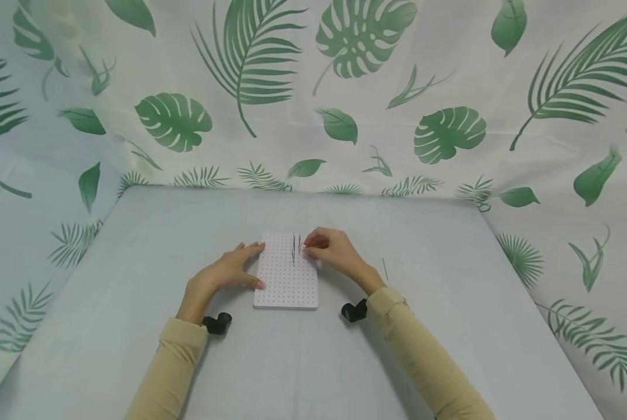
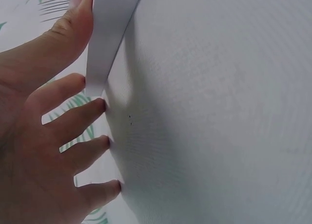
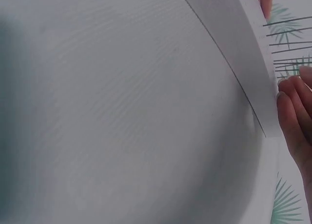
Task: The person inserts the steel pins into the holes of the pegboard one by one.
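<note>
A white pegboard (image 1: 282, 286) dotted with rows of small holes lies on the table. Several thin dark rods (image 1: 294, 251) stand upright in its upper right part; the right wrist view shows these thin rods (image 3: 290, 35) sticking out of the board's face. My left hand (image 1: 229, 269) spreads along the board's left side, thumb and index fingertip at its edge, the other fingers (image 2: 78, 119) stretched out past it. My right hand (image 1: 334, 249) is over the board's right edge, thumb and fingertips (image 3: 287, 99) pinched together at a thin rod close to the standing ones.
One loose thin rod (image 1: 385, 269) lies on the pale table (image 1: 439, 326) to the right of my right hand. A black wrist camera (image 1: 218, 323) shows at the left wrist, another black camera (image 1: 354, 311) at the right. Leaf-printed cloth (image 1: 292, 116) hangs behind and beside the table.
</note>
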A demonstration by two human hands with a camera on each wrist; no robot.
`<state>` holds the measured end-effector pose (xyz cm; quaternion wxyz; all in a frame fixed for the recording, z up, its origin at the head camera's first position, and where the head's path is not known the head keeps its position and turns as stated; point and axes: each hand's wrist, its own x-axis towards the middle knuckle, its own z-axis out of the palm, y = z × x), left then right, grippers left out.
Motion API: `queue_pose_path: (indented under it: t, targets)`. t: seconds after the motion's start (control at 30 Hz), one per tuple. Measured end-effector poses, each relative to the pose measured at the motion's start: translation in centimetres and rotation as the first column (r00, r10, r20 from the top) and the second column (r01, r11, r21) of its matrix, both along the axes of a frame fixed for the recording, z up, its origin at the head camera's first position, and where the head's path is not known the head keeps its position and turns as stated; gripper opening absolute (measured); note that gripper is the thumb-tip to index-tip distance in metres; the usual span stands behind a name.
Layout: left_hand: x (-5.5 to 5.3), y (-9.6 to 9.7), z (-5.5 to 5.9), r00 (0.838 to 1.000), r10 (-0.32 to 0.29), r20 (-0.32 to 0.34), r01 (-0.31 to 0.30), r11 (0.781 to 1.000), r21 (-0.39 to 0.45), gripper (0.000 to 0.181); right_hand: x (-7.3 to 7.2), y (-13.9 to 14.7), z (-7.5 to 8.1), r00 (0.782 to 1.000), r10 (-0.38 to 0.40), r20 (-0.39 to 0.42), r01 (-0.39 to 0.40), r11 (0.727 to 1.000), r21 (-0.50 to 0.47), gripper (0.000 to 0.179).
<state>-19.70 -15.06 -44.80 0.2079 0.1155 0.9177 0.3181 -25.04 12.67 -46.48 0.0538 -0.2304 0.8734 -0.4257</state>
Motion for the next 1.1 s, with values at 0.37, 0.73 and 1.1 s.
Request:
queue_pose_path:
  t: [0.37,0.73,1.1]
  targets:
    - [0.4,0.2,0.1,1.000,0.005,0.008,-0.005,1.000,-0.002,0.099,0.7,3.2,0.2,0.999,-0.032,-0.006,0.032,0.997,0.064,0.012]
    - [0.2,0.1,0.0,1.000,0.005,0.002,-0.005,1.000,-0.001,0.099,1.9,7.0,1.3,0.995,-0.078,-0.062,0.086,0.985,0.149,0.013]
    - [0.4,0.0,0.0,1.000,0.022,0.015,-0.022,1.000,0.006,0.099,2.7,10.7,1.7,0.993,-0.090,-0.073,0.103,0.974,0.200,0.014]
